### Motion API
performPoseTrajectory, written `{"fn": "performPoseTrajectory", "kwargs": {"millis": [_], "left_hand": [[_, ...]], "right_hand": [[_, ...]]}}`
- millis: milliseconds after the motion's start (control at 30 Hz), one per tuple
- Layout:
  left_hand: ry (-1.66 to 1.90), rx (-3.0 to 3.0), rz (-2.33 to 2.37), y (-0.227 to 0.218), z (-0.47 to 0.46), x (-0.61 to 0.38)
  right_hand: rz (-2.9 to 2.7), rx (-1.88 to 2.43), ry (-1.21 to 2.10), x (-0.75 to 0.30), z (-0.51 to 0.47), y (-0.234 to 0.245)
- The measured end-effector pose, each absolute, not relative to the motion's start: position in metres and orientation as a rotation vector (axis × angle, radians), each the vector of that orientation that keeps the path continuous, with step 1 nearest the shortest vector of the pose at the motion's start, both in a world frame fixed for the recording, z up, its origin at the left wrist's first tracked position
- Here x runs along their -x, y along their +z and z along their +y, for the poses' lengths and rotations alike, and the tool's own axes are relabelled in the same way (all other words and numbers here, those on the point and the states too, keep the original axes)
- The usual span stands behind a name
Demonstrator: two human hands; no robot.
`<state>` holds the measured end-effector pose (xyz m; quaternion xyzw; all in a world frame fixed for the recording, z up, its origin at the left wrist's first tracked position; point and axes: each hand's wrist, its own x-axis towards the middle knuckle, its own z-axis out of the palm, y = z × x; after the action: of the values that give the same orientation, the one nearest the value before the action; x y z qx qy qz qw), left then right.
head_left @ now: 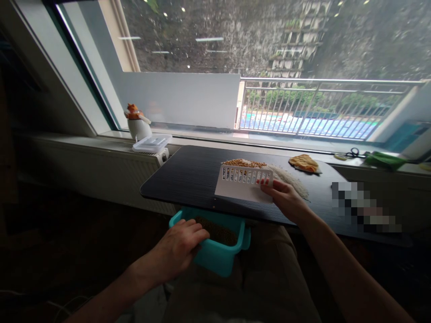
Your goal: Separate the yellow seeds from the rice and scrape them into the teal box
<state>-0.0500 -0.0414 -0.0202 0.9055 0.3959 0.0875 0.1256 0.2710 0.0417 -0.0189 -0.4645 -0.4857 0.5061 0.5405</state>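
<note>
My right hand (278, 193) pinches the right end of a flat white plastic piece with a row of slots (240, 189), tilted over the front part of the dark tabletop (183, 172). Behind that piece lie a heap of yellow-orange kernels (242, 163) and a spread of white grains like rice (291, 180). Below the table's front edge is a turquoise plastic tub (218, 258), above my lap. Small brownish-green grains (218, 231) cover its bottom. The fingers of my left hand (186, 237) are bent over the tub's near left rim.
A folded orange-yellow cloth (305, 163) lies at the back right of the table, with a blurred-out patch (362, 206) nearer. A clear plastic lid or box (152, 142) and a white pot-like figure (138, 128) rest on the radiator side. A green cloth (384, 160) lies on the windowsill.
</note>
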Motion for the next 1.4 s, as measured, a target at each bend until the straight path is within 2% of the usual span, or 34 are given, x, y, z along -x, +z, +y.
{"fn": "performPoseTrajectory", "kwargs": {"millis": [333, 633, 1400], "left_hand": [[0.252, -2.629, 1.15, -0.02, -0.041, 0.048], [0.226, -2.643, 1.153, -0.019, -0.039, 0.045], [0.26, -2.635, 1.127, -0.021, -0.039, 0.048]], "right_hand": [[-1.188, 1.112, 1.233, -0.261, 0.027, -0.022], [-0.995, 1.116, 0.892, -0.27, 0.056, -0.011], [-1.073, 1.123, 0.925, -0.272, 0.073, -0.017]]}}
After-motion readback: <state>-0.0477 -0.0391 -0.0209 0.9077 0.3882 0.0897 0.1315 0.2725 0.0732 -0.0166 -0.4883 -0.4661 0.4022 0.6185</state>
